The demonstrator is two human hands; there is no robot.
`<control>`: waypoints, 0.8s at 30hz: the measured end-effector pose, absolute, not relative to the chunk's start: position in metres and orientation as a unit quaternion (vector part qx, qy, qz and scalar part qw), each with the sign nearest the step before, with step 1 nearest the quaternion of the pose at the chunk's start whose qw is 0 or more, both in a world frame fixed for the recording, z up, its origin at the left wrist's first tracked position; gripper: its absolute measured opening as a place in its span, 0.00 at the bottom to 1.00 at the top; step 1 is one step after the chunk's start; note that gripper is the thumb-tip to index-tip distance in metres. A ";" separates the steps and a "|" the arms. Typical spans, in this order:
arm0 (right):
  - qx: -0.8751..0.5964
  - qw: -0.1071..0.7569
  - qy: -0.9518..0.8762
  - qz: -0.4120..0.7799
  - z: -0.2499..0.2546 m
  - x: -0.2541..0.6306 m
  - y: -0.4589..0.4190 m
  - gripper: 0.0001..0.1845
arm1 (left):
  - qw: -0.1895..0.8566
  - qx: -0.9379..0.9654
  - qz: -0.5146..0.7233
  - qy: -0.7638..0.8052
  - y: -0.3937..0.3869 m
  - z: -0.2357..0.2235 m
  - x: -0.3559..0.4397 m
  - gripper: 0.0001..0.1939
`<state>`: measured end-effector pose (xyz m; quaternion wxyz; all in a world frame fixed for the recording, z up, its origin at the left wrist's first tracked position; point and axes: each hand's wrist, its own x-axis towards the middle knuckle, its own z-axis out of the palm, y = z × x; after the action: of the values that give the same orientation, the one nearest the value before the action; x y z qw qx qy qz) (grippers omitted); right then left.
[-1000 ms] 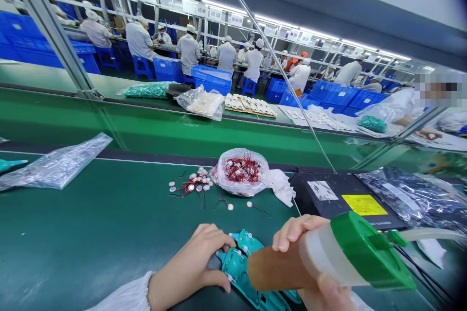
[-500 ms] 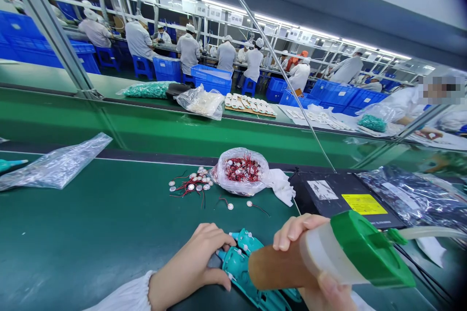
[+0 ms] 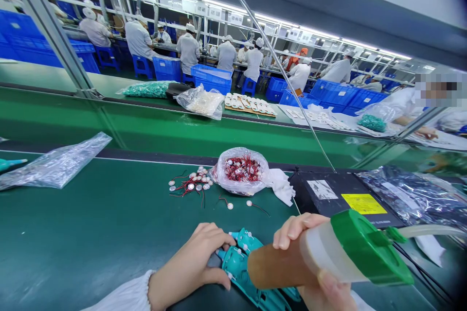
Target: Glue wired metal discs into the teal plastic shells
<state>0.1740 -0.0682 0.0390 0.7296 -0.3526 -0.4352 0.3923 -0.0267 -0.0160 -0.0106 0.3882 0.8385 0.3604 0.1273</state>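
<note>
My left hand (image 3: 199, 255) grips the tip end of a teal plastic housing half (image 3: 235, 263), fingers at its far side and thumb at its near edge. A second teal half (image 3: 247, 240) lies right beside it. My right hand (image 3: 330, 282) is wrapped round a glue dispensing syringe (image 3: 279, 263), a fat barrel with brown contents, tilted over the housing. Its green cap (image 3: 370, 248) points right, and a clear hose (image 3: 434, 232) runs from it. The syringe hides part of the housing, and its outlet is out of sight.
A plastic bag (image 3: 242, 171) of small round discs with red and black wires stands ahead; loose wired discs (image 3: 197, 182) lie left of it. A black box (image 3: 328, 199) is at right, a clear bag (image 3: 54, 163) at left. Across the green divider, several people work.
Both my hands, the housing and the syringe stay almost in place; the syringe shifts very slightly left. At the far right, a co-worker's hand has moved.
</note>
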 end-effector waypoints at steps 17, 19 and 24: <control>-0.334 0.720 -0.482 0.370 0.044 0.174 -0.065 0.16 | 0.391 0.836 0.110 0.369 -0.016 -0.008 -0.026 0.27; -0.338 0.714 -0.487 0.372 0.046 0.174 -0.064 0.16 | 0.390 0.836 0.106 0.370 -0.016 -0.008 -0.026 0.27; -0.330 0.720 -0.497 0.354 0.047 0.174 -0.065 0.15 | 0.388 0.841 0.113 0.360 -0.016 -0.010 -0.027 0.27</control>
<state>0.1737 -0.0650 0.0470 0.7204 -0.3298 -0.4971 0.3538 -0.0267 -0.0162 -0.0098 0.3877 0.8411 0.3598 0.1130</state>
